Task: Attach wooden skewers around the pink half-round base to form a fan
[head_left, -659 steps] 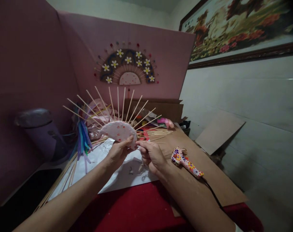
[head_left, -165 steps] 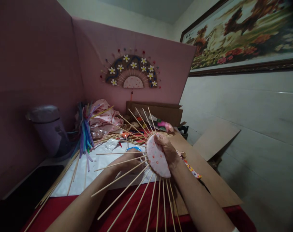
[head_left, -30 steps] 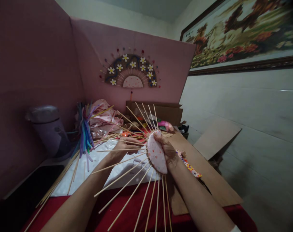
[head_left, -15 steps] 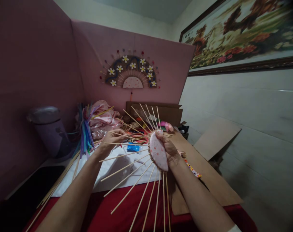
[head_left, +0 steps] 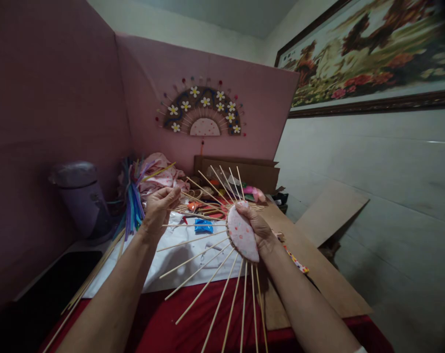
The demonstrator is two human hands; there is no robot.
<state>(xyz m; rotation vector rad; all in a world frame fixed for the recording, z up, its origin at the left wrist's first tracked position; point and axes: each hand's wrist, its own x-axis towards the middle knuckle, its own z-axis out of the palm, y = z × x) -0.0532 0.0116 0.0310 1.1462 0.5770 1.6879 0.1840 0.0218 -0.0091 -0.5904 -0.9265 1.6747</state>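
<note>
A half-round pad covered in pale pink fabric with reddish spots is held up over the table, its curved edge facing left. Many thin wooden sticks fan out from that edge. My right hand grips the pad by its straight side, thumb on the front; the fingers behind it are hidden. Off to the left, my left hand is closed in a pinch at the outer end of one upper-left stick. A small blue packet lies on white paper beneath the sticks.
A finished-looking flowered fan hangs on the pink partition. Colourful pipe cleaners and bunched pink fabric stand back left, by a purple cylindrical container. Cardboard covers the right side; loose sticks lie left.
My left hand has moved left and slightly up, from along the upper-left sticks to a stick's outer end. My right hand keeps its hold on the pad. The view has shifted slightly.
</note>
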